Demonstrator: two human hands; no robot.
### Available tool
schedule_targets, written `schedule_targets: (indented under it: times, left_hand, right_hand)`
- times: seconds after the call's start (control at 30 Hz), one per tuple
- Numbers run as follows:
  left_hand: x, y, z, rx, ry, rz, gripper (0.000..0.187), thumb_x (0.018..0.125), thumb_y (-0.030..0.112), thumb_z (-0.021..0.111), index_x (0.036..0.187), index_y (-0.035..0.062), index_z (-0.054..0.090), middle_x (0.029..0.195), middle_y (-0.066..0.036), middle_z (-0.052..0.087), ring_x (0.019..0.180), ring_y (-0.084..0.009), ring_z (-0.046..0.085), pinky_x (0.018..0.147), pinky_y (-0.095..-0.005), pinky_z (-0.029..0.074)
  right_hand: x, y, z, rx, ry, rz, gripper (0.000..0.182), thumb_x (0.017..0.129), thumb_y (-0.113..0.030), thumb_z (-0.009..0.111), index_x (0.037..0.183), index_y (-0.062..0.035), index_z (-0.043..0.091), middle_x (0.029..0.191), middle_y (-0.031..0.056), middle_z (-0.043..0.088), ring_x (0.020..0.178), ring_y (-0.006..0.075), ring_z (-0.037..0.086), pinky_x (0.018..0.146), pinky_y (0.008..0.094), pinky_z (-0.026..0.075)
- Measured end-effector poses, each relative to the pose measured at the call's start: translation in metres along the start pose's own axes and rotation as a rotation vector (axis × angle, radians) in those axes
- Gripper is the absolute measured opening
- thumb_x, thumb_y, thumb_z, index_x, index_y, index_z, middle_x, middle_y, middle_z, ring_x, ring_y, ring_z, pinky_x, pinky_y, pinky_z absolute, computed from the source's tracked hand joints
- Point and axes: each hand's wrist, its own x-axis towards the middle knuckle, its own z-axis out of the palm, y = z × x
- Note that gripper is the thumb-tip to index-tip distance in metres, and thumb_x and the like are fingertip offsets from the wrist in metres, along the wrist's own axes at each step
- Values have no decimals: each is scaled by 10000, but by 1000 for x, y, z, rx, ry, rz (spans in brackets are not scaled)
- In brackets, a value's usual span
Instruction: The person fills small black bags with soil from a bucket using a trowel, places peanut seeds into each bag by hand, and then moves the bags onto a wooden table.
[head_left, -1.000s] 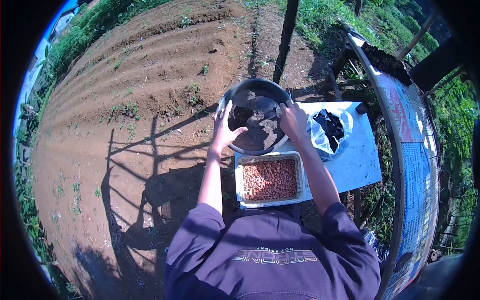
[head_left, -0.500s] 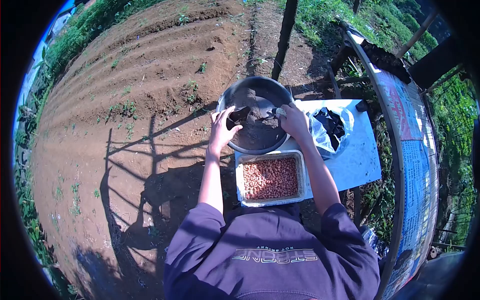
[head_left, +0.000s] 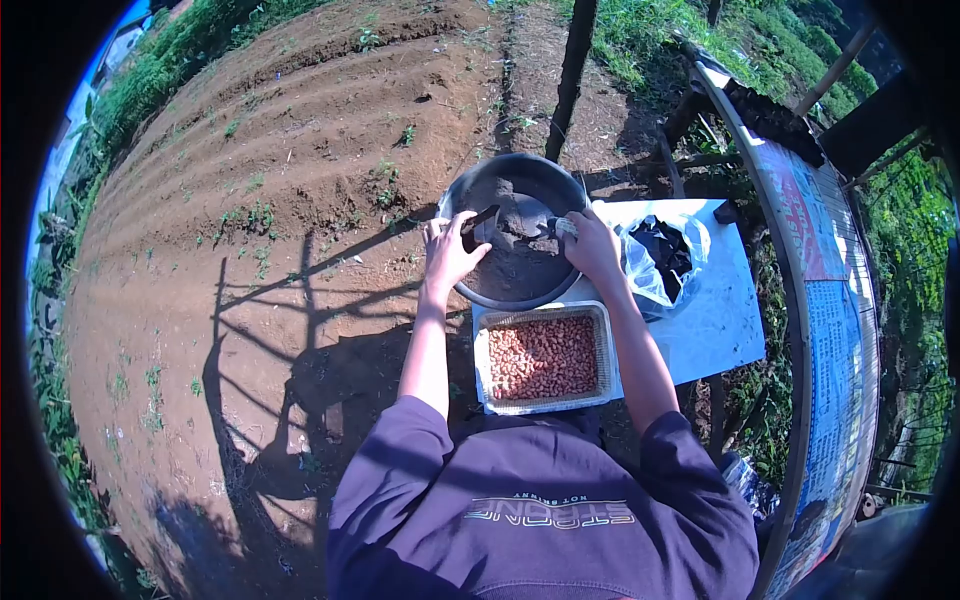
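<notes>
A round dark basin [head_left: 470,285] holds loose dark soil [head_left: 530,262]. Over its left side, my left hand [head_left: 452,252] grips a small black plastic bag [head_left: 482,226] between thumb and fingers. At the basin's right side, my right hand [head_left: 592,244] is closed round the handle of a small trowel [head_left: 556,228]; its blade is hard to tell from the soil. Just below the basin, nearer my body, is a pale rectangular basket [head_left: 481,358] full of reddish-brown beans or seeds [head_left: 545,358].
A clear plastic bag [head_left: 690,240] with black plastic pieces [head_left: 662,250] inside lies on the white tabletop [head_left: 725,335] to the right. A dark post [head_left: 572,80] rises behind the basin. A newspaper-covered frame [head_left: 825,330] stands at right; tilled soil rows [head_left: 300,130] spread left.
The black bag's opening has tilted up and right between my left fingers. My right hand has shifted slightly, with the trowel's end drawn back toward the basin's right side.
</notes>
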Motion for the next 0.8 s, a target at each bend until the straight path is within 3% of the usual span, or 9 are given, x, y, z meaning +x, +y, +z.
schedule_targets:
  times: [0.17,0.37,0.47,0.5,0.6,0.63,0.73,0.8]
  left_hand:
    - [6,-11,12,-64,93,160,669,733,295,860,1319,174,562,1224,-110,634,1222,-340,458,1069,-450,367]
    - [7,-7,10,-41,124,152,674,769,306,838,1355,154,541,1285,-101,613,1253,-339,467,1080,-458,358]
    - [5,1,10,-205,305,188,697,799,310,821,1405,156,513,1285,-122,606,1276,-344,461,1094,-474,337]
    - [7,0,8,-223,281,203,657,865,322,761,1438,146,492,1305,-147,579,1279,-349,457,1105,-486,321]
    - [6,2,5,-30,349,210,578,918,324,694,1436,148,507,1336,-146,554,1274,-352,454,1107,-480,317]
    - [7,4,3,15,344,207,496,949,321,649,1417,193,546,1342,-136,544,1254,-350,454,1095,-475,340]
    - [15,10,-3,67,358,247,460,947,311,651,1396,251,578,1336,-122,550,1235,-352,454,1081,-467,367]
    - [19,11,-5,79,360,234,319,924,272,681,1240,230,674,1297,-102,565,1209,-345,463,1056,-464,392]
  right_hand:
    - [0,0,-2,4,-2,-2,385,836,-254,725,1168,-62,689,1097,138,647,1010,352,660,855,471,535]
    - [0,-1,-3,15,-12,0,381,835,-253,727,1163,-61,694,1103,141,649,1013,356,658,861,471,535]
    - [0,1,-2,19,8,-13,384,836,-259,729,1160,-56,694,1103,141,649,1014,357,658,862,473,534]
    - [-1,1,-2,21,16,-17,385,836,-261,730,1158,-54,694,1103,142,649,1014,358,658,862,473,534]
    - [0,1,-3,15,-23,-12,389,838,-266,730,1159,-49,692,1104,142,650,1017,359,657,862,474,532]
    - [1,1,-3,18,-18,-13,390,839,-266,730,1159,-48,692,1105,142,649,1018,358,657,862,475,532]
    - [1,1,-2,21,-12,-11,391,839,-266,730,1161,-49,692,1108,142,649,1020,358,656,863,474,530]
    - [1,2,-1,17,-14,-5,391,837,-266,732,1164,-55,692,1113,141,648,1021,359,655,865,473,530]
